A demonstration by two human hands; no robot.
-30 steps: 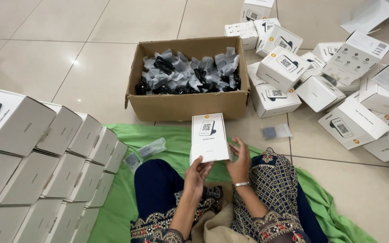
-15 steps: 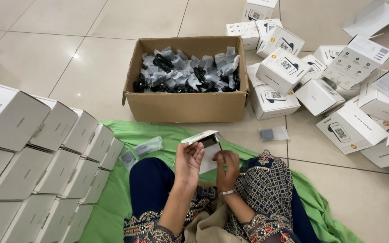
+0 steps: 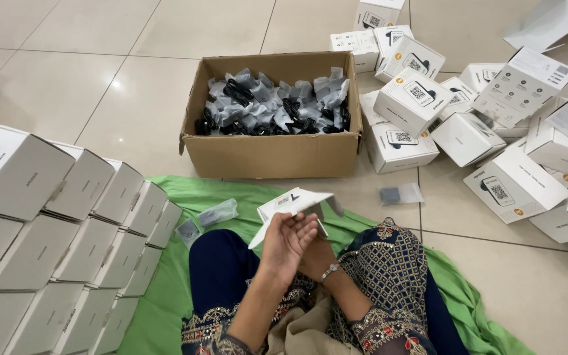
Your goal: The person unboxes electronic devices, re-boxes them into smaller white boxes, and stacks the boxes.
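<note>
White carton [image 3: 295, 202] is half-folded above my lap, tilted so its flaps face me. My left hand [image 3: 286, 238] cups it, fingers curled; my right hand [image 3: 315, 253], underneath, props it, grip hidden. Cardboard box [image 3: 274, 152] of bagged black parts sits just ahead.

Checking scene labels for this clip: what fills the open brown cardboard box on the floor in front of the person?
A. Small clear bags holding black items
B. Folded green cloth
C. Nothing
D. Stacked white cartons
A: the open cardboard box is heaped with small clear bags holding black items, while the white cartons lie outside it on the tiles.
</note>
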